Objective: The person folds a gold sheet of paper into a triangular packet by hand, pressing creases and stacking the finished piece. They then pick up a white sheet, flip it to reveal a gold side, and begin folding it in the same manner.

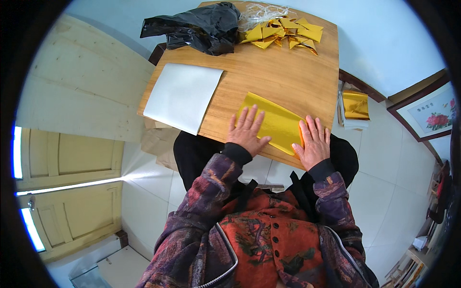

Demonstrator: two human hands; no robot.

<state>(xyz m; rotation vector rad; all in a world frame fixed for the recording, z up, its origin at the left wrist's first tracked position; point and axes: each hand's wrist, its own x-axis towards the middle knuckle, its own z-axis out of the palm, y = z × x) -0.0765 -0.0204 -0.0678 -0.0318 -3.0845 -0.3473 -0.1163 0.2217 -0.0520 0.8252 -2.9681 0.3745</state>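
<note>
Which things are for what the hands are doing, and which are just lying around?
Seems part of the work:
Gold sheet, under the left hand and right hand
Wooden table, underneath
Folded gold pieces, matching in colour
Pale sheet, maybe

Probably just lying about:
Black plastic bag
Framed flower picture

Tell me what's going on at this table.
A person sits at a wooden table with both bare hands on a shiny gold sheet. The left grip lies with fingers spread on the sheet's left part; the right grip rests at its right edge. A silvery-white sheet lies to the left. Toward the far end are a black plastic bag, some clear plastic and a pile of folded gold pieces.
</note>
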